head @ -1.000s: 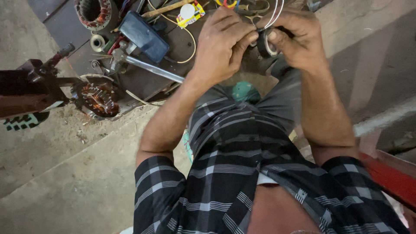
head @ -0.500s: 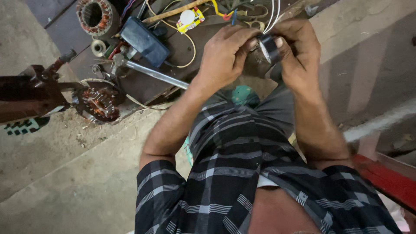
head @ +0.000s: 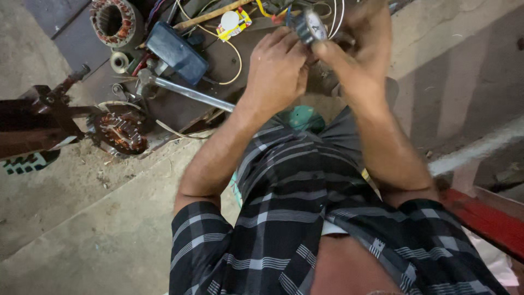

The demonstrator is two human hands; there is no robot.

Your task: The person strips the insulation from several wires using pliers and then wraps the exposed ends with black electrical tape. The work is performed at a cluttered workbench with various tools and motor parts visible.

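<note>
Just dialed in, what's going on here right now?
A person in a striped shirt looks down at both hands, raised together over a cluttered work board. The left hand and right hand pinch a small dark capacitor-like part with wires running off it. On the board lie a hammer, a blue case and a copper-wound motor core; another winding sits lower left.

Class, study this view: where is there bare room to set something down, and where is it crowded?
Free: the concrete floor at lower left, below the copper-wound rotor. Crowded: the dark board holding stator, blue case, hammer and wires, where left hand and right hand work.
</note>
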